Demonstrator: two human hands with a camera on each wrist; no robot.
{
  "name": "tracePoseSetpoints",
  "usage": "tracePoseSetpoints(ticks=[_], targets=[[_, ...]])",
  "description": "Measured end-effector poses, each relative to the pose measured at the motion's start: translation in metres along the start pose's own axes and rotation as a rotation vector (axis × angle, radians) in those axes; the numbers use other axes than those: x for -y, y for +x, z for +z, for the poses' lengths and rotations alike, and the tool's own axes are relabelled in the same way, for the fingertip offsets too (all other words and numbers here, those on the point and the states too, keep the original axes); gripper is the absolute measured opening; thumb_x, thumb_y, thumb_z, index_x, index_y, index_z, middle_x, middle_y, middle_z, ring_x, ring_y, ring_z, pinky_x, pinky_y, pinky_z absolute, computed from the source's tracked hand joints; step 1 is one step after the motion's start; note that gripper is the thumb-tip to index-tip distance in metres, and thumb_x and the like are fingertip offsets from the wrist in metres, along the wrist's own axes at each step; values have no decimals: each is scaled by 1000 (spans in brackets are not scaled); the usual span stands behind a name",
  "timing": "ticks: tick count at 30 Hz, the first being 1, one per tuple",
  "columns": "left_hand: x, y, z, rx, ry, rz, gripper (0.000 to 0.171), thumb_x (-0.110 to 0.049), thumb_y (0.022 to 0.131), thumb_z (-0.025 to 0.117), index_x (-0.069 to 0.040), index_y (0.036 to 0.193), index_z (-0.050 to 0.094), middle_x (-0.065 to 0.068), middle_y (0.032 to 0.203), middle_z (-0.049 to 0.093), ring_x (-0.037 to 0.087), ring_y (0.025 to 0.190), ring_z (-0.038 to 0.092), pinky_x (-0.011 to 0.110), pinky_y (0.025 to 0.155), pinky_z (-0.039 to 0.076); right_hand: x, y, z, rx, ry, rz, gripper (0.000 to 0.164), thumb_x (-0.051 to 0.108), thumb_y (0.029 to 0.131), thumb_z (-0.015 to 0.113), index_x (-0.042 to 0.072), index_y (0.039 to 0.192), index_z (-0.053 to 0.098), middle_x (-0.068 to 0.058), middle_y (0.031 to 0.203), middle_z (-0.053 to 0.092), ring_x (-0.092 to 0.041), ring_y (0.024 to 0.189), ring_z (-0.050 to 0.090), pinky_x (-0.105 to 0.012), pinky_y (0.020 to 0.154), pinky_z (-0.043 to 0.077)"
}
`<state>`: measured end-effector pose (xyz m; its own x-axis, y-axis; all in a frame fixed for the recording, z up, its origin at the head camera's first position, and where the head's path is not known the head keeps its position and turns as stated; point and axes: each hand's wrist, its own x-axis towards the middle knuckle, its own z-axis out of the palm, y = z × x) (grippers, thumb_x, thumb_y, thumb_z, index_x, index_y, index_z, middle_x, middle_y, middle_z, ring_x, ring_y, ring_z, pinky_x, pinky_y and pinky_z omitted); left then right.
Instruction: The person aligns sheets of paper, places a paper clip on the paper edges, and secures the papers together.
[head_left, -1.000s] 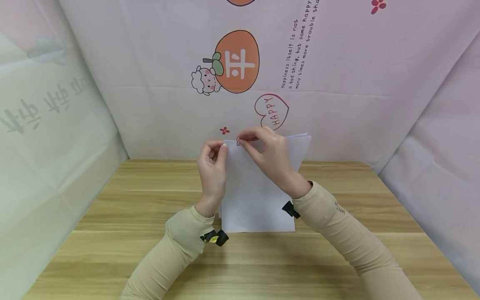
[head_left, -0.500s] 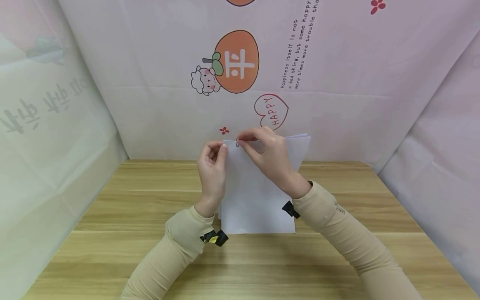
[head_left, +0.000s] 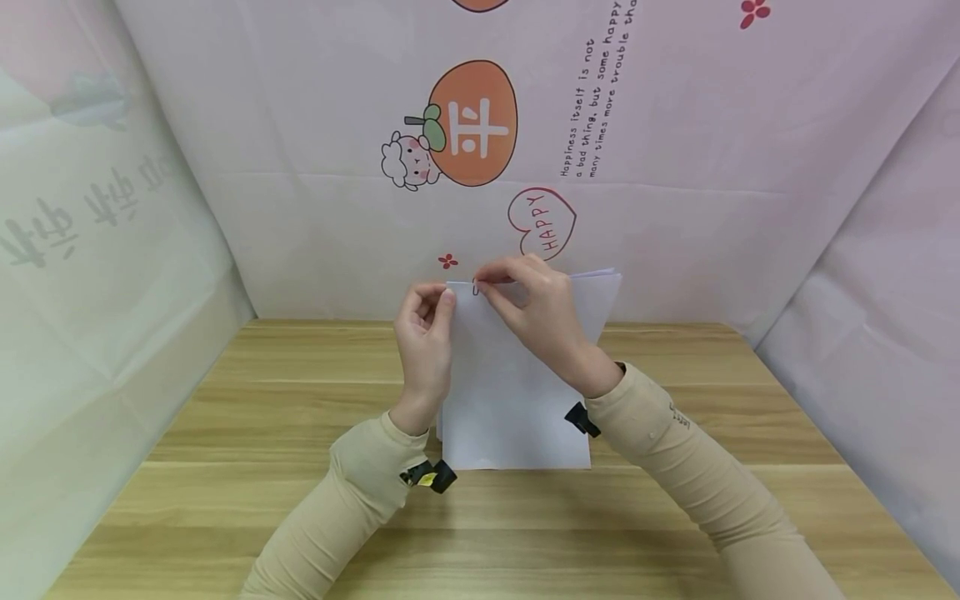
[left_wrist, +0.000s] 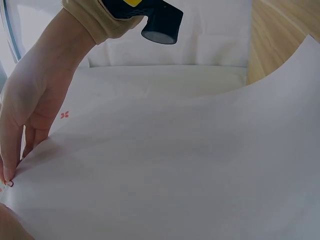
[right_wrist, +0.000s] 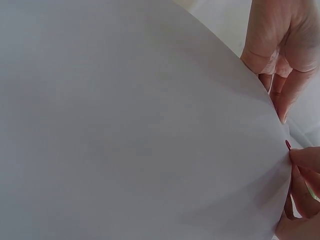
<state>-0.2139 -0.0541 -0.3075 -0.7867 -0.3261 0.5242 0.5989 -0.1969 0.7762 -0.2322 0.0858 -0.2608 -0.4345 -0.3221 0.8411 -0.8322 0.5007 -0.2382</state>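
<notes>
A stack of white paper sheets stands upright, tilted, between both hands. My left hand pinches its top left corner, thumb on the near face. At the top edge, just right of that, my right hand pinches a small red paper clip between thumb and forefinger. The clip overlaps the edge of the paper, and its lower loop shows on the near face. In the right wrist view the clip's red end sticks out beyond the right fingertips. Much of the clip is hidden by the fingers.
A wood-grain table lies below the hands. White printed cloth rises behind it and on both sides. Each sleeve carries a black wrist camera, one seen on the left cuff.
The paper's lower edge has slipped slightly down toward the person. A little more of the clip's loop shows below the right fingertips. Both hands stay in nearly the same place.
</notes>
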Motion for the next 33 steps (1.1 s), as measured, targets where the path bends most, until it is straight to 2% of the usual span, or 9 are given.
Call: tracePoseSetpoints(ticks=[16, 33], targets=[[1, 1, -1, -2, -4, 7, 15, -5, 94, 56, 8, 101, 55, 0, 90, 56, 13, 83, 53, 19, 76, 46, -2, -1, 3, -8, 5, -20, 7, 11, 84, 71, 10, 91, 71, -1, 88, 72, -15, 86, 62, -29, 76, 50], [2, 1, -2, 4, -2, 9, 18, -5, 94, 56, 11, 102, 53, -1, 89, 56, 12, 83, 53, 19, 76, 46, -2, -1, 3, -8, 1, -27, 7, 11, 83, 72, 9, 90, 71, -2, 88, 72, -16, 85, 61, -29, 77, 49]])
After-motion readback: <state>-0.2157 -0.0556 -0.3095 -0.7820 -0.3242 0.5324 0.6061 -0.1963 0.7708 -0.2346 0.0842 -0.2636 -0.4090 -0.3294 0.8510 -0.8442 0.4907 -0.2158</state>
